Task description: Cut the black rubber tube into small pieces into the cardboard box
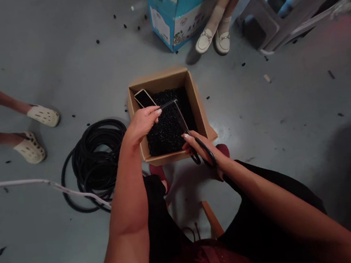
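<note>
Over the left part of an open cardboard box (206, 121), my left hand (144, 122) pinches a thin black ribbed strip (168, 104) that points to the right. Black-handled scissors (204, 149) are in my right hand (199, 143), above the box's right side. Their blades point up and away, and the tips are at the strip's far end. Whether the blades touch the strip I cannot tell. Many small black pieces (166, 135) fill the box below. A phone-like dark rectangle with a light rim (145, 98) lies in the box's far left corner.
Coiled black tubing (97, 159) lies on the floor left of the box, with a pale cord (63, 187) beside it. One person's feet in clogs (44, 115) are at left. Beyond the box are a blue carton (165, 16), another person's white shoes (205, 40) and a grey plastic stool (266, 20).
</note>
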The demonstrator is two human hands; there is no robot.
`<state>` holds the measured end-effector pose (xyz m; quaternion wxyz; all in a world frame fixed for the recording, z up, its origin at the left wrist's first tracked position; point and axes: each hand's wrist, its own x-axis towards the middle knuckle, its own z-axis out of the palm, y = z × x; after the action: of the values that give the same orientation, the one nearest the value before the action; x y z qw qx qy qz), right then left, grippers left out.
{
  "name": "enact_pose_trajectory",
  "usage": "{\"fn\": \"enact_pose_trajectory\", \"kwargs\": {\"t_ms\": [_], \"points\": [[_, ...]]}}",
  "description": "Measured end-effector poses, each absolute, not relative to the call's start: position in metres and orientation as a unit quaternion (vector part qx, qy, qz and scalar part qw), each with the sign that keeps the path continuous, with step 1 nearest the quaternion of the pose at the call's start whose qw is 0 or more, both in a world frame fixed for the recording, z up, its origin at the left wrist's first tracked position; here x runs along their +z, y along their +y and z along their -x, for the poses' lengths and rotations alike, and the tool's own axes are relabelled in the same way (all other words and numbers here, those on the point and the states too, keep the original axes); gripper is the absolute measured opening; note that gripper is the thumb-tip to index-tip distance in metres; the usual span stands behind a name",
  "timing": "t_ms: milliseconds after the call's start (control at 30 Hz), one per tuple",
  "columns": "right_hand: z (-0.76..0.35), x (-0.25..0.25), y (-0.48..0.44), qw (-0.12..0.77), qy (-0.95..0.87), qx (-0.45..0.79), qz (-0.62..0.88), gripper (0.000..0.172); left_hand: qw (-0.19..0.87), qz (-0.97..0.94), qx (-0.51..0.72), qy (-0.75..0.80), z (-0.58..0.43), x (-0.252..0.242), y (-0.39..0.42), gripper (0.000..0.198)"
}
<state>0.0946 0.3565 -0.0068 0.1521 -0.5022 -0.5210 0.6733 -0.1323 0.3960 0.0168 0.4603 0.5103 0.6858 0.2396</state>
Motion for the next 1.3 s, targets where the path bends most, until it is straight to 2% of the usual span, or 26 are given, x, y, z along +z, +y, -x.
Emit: {"fn": "enact_pose_trajectory", "kwargs": {"t_ms": [167,400,800,1067,1300], "points": [[-0.094,-0.005,0.358,0.167,-0.515,0.682,0.492,0.037,0.521,-0.474,0.281,0.652,0.126,0.024,0.396,0.022],[-0.096,-0.004,0.364,0.193,-0.507,0.687,0.484,0.042,0.590,-0.423,0.283,0.627,0.120,0.033,0.396,0.016],[-0.093,0.005,0.367,0.193,-0.510,0.681,0.489,0.035,0.599,-0.445,0.262,0.612,0.117,0.029,0.396,0.019],[-0.093,-0.004,0.367,0.210,-0.449,0.734,0.464,0.042,0.605,-0.444,0.260,0.607,0.117,0.031,0.396,0.021],[-0.095,-0.007,0.368,0.196,-0.506,0.688,0.482,0.039,0.617,-0.435,0.256,0.604,0.118,0.028,0.395,0.020]]}}
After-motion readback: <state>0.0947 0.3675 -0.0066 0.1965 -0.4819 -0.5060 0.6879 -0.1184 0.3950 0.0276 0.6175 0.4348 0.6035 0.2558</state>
